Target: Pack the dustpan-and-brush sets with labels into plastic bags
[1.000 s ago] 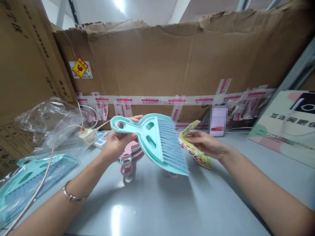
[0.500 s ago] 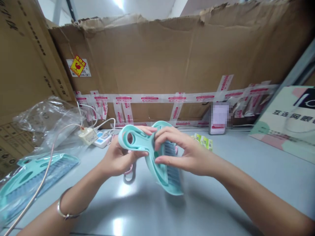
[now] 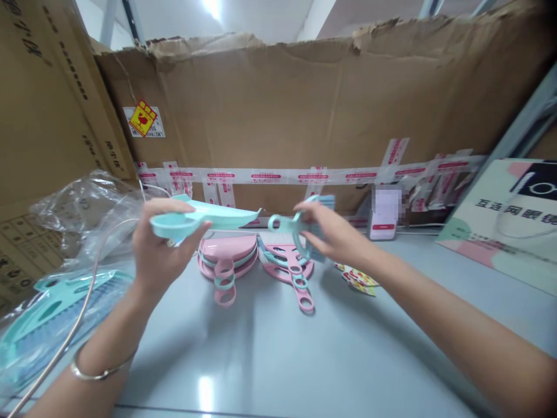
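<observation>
My left hand (image 3: 163, 249) grips a turquoise dustpan (image 3: 226, 216) by its ring-ended handle, holding it above the table. In my right hand (image 3: 328, 232) is a turquoise hand brush (image 3: 300, 241) with blue bristles, its ring handle pointing left. The two pieces are apart. Below and between them, a stack of dustpans (image 3: 228, 248), pink and turquoise, lies on the table with handles toward me. Just right of it lies a stack of brushes (image 3: 287, 270) in the same colours.
On the left lies a plastic-wrapped turquoise brush and dustpan set (image 3: 65, 307), crossed by a cable. Colourful packets (image 3: 359, 280) lie right of the brushes. A phone (image 3: 383, 215) leans near the large cardboard box (image 3: 270, 110); a printed box (image 3: 505, 217) stands at right.
The brush and dustpan, together in both hands before, are now separated: the dustpan moved left, the brush right. The pink and turquoise stacks behind them have come into view.
</observation>
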The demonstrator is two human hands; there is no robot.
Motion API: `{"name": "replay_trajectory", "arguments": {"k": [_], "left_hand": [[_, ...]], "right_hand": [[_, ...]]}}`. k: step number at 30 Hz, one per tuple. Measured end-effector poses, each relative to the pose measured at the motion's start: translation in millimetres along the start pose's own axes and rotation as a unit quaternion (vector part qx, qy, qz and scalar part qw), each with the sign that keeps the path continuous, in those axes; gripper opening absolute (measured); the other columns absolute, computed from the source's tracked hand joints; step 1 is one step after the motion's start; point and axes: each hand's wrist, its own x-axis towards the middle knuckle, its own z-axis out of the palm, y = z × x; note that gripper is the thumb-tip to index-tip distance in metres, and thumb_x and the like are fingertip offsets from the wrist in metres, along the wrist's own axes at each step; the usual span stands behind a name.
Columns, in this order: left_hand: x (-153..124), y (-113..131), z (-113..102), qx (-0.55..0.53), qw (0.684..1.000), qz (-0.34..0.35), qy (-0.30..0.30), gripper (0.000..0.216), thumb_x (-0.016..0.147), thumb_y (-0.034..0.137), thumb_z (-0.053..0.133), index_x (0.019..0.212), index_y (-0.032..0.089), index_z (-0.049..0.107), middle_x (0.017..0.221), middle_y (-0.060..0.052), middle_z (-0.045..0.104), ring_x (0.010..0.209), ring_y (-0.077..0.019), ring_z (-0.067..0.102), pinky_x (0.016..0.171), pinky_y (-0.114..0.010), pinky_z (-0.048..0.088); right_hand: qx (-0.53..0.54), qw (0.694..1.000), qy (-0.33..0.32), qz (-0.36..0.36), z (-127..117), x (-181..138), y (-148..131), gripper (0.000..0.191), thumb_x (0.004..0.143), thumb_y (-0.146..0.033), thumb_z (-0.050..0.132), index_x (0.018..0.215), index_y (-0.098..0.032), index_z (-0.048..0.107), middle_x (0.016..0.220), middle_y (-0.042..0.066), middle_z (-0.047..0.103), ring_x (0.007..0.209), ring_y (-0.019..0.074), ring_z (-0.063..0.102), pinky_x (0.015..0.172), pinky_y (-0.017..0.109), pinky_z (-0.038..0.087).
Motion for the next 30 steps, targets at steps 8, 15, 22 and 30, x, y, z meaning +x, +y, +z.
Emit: {"name": "replay_trajectory", "arguments": {"k": [8, 15, 22, 30], "left_hand": [[-29.9, -23.4, 6.9, 0.13, 0.915, -0.079, -0.373, 0.006, 0.08, 0.025, 0.052, 0.076, 0.021, 0.052, 0.078, -0.001, 0.056, 0.062, -0.0137, 0.053, 0.059, -0.025, 0.042], [-37.0, -15.9, -6.1, 0.134, 0.87, -0.093, -0.466, 0.034, 0.078, 0.046, 0.056, 0.103, 0.022, 0.058, 0.106, -0.005, 0.061, 0.067, -0.0161, 0.058, 0.062, -0.027, 0.043], [-40.0, -10.7, 2.9, 0.122, 0.904, -0.087, -0.401, 0.032, 0.084, 0.049, 0.051, 0.092, 0.02, 0.06, 0.094, -0.006, 0.063, 0.069, -0.0161, 0.058, 0.064, -0.027, 0.044], [-41.5, -19.9, -0.2, 0.127, 0.904, -0.107, -0.395, 0.026, 0.085, 0.043, 0.05, 0.076, 0.02, 0.058, 0.071, -0.001, 0.061, 0.057, -0.0135, 0.056, 0.055, -0.024, 0.042]], "right_hand": [[-0.101, 0.963, -0.245, -0.048, 52.4, -12.5, 42.8, 0.063, 0.064, 0.007, 0.048, 0.118, -0.023, 0.063, 0.113, 0.01, 0.064, 0.101, 0.0228, 0.06, 0.081, 0.035, 0.047], [0.044, 0.997, -0.052, -0.035, 80.2, -41.5, 43.9, 0.058, 0.074, -0.001, 0.038, 0.12, -0.026, 0.062, 0.122, 0.007, 0.063, 0.116, 0.0197, 0.055, 0.1, 0.042, 0.044], [-0.094, 0.993, -0.047, -0.046, 75.2, -40.2, 27.9, 0.05, 0.077, -0.002, 0.039, 0.115, -0.021, 0.065, 0.118, 0.014, 0.061, 0.11, 0.0263, 0.054, 0.092, 0.048, 0.043], [-0.213, 0.952, -0.222, 0.003, 40.2, -38.1, 0.4, 0.06, 0.076, 0.001, 0.042, 0.13, -0.024, 0.052, 0.107, 0.012, 0.058, 0.092, 0.0235, 0.053, 0.074, 0.035, 0.04]]}}
